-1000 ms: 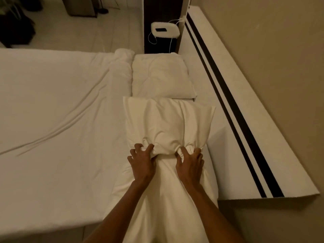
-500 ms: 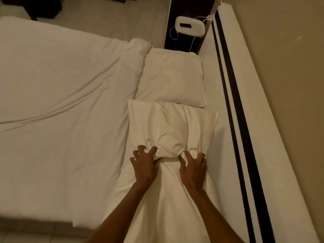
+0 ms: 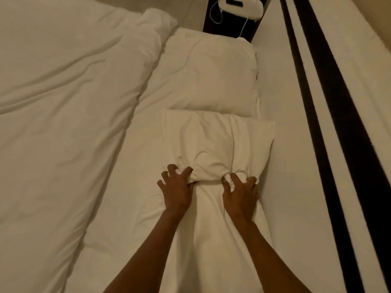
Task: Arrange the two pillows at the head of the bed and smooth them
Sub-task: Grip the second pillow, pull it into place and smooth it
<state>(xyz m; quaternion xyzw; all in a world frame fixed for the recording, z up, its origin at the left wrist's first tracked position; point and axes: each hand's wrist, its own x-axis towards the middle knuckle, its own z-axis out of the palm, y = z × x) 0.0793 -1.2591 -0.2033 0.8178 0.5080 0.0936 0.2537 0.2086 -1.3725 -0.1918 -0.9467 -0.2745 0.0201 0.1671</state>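
Note:
Two white pillows lie in a row along the right side of the bed beside the headboard. The far pillow (image 3: pixel 211 72) lies flat. The near pillow (image 3: pixel 218 142) overlaps the far one's near edge and is bunched where I grip it. My left hand (image 3: pixel 176 189) clutches its near left part. My right hand (image 3: pixel 240 195) clutches its near right part, with cloth gathered between the fingers. Loose pillowcase cloth (image 3: pixel 211 240) trails toward me between my forearms.
A white duvet (image 3: pixel 63 102) covers the bed to the left, rumpled at its far corner. A white headboard with two black stripes (image 3: pixel 330 144) runs along the right. A white device with a cord (image 3: pixel 239 6) sits on a dark surface beyond the pillows.
The view has moved closer and tilted down over the pillows. My hands keep the same grip on the near pillow, which sits a little nearer the headboard.

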